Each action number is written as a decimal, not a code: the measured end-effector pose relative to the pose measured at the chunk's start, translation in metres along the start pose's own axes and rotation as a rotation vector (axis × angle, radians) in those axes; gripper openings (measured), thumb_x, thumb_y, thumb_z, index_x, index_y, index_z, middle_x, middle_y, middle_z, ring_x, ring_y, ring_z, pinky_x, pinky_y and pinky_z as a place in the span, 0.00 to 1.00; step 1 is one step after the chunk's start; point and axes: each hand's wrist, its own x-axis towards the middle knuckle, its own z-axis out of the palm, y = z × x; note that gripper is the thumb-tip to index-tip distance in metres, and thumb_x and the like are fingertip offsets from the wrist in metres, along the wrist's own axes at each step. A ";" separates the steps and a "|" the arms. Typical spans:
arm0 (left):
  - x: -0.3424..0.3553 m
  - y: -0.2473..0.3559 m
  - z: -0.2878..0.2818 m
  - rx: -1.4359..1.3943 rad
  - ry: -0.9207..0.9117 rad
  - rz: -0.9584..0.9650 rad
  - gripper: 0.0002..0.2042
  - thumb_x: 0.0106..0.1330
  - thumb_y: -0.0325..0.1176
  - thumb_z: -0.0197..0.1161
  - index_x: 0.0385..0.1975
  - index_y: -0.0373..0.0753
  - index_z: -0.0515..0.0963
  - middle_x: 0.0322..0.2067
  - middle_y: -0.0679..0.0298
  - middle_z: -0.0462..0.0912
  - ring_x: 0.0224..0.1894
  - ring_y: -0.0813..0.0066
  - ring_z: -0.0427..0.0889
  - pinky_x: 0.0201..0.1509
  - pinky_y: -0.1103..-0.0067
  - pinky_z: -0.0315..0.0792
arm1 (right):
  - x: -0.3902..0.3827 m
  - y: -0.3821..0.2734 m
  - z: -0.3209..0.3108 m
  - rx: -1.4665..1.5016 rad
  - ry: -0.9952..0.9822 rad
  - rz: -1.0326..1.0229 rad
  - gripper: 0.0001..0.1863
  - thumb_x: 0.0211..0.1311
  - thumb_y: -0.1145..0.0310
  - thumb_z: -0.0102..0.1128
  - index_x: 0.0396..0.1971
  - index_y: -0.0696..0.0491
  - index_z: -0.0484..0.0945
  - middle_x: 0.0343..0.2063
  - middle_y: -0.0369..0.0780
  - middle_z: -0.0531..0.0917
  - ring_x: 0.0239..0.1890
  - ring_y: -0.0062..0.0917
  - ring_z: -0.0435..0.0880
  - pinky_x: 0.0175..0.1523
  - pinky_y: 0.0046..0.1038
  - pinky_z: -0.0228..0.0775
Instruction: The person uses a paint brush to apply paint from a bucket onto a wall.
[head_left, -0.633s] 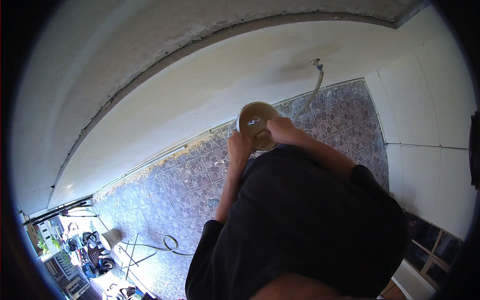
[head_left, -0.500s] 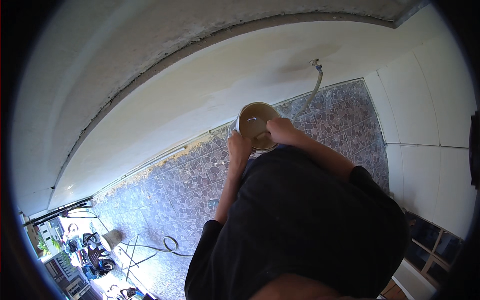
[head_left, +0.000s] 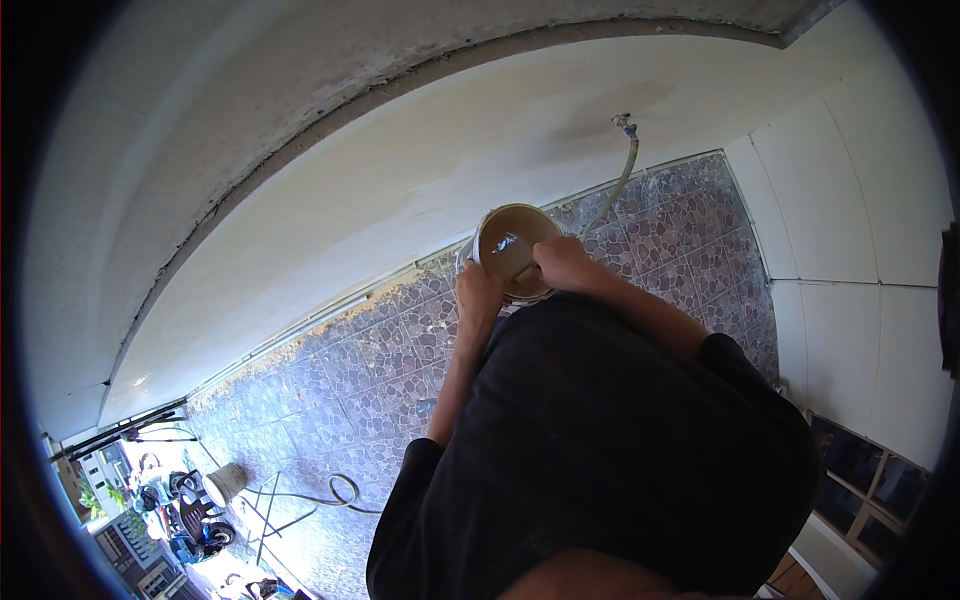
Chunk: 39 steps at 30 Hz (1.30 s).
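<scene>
A pale round bucket [head_left: 520, 213] is close in front of my body, with cloudy tan water [head_left: 516, 256] inside and a bright reflection on its surface. My left hand [head_left: 480, 290] is closed on the bucket's near left rim. Over the right side of the opening, my right hand [head_left: 564, 264] is closed in a fist. A tan, blocky thing [head_left: 525, 276] shows just below that fist at the water. Whether the fingers hold it, and what it is, I cannot make out.
A tap [head_left: 625, 122] on the pale wall [head_left: 400, 200] feeds a hose [head_left: 621, 185]. Stone-patterned tiles [head_left: 380, 350] cover the floor. At the far left are another bucket [head_left: 226, 484], a coiled hose [head_left: 343, 488], thin crossed bars [head_left: 266, 515] and a motorcycle [head_left: 195, 520].
Both hands stay at the bucket, almost unmoved. The reflection on the water has changed shape. The whole view has shifted slightly.
</scene>
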 end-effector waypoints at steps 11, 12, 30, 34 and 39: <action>0.000 0.008 0.004 0.009 -0.009 0.002 0.16 0.56 0.29 0.53 0.37 0.18 0.72 0.31 0.30 0.78 0.39 0.35 0.80 0.46 0.56 0.74 | -0.006 0.011 -0.004 -0.026 -0.031 0.078 0.08 0.50 0.67 0.61 0.26 0.56 0.81 0.28 0.47 0.84 0.35 0.40 0.85 0.39 0.40 0.77; 0.000 0.010 0.004 0.008 -0.019 -0.007 0.16 0.56 0.28 0.53 0.37 0.18 0.71 0.31 0.30 0.78 0.39 0.35 0.80 0.46 0.56 0.74 | -0.007 0.013 -0.004 -0.002 -0.003 0.097 0.08 0.51 0.67 0.60 0.26 0.57 0.82 0.27 0.48 0.84 0.34 0.40 0.85 0.39 0.40 0.76; 0.012 0.006 0.013 -0.004 -0.015 -0.004 0.15 0.55 0.29 0.53 0.34 0.20 0.74 0.33 0.30 0.78 0.40 0.35 0.80 0.47 0.56 0.73 | -0.019 0.041 -0.006 0.345 -0.021 0.199 0.18 0.63 0.53 0.57 0.31 0.53 0.84 0.24 0.47 0.83 0.28 0.39 0.84 0.37 0.39 0.74; 0.017 -0.003 0.019 -0.040 0.005 0.000 0.15 0.54 0.31 0.55 0.33 0.20 0.75 0.32 0.31 0.79 0.40 0.34 0.79 0.47 0.55 0.73 | -0.027 0.069 -0.001 0.786 0.062 0.077 0.17 0.67 0.58 0.54 0.36 0.57 0.82 0.24 0.42 0.83 0.24 0.27 0.82 0.32 0.33 0.73; 0.019 -0.005 0.019 -0.070 0.015 -0.028 0.16 0.55 0.31 0.55 0.32 0.20 0.77 0.32 0.30 0.78 0.40 0.33 0.79 0.45 0.55 0.73 | -0.036 0.088 0.000 1.715 -0.069 0.257 0.17 0.72 0.65 0.49 0.54 0.59 0.71 0.27 0.35 0.79 0.25 0.15 0.76 0.30 0.19 0.69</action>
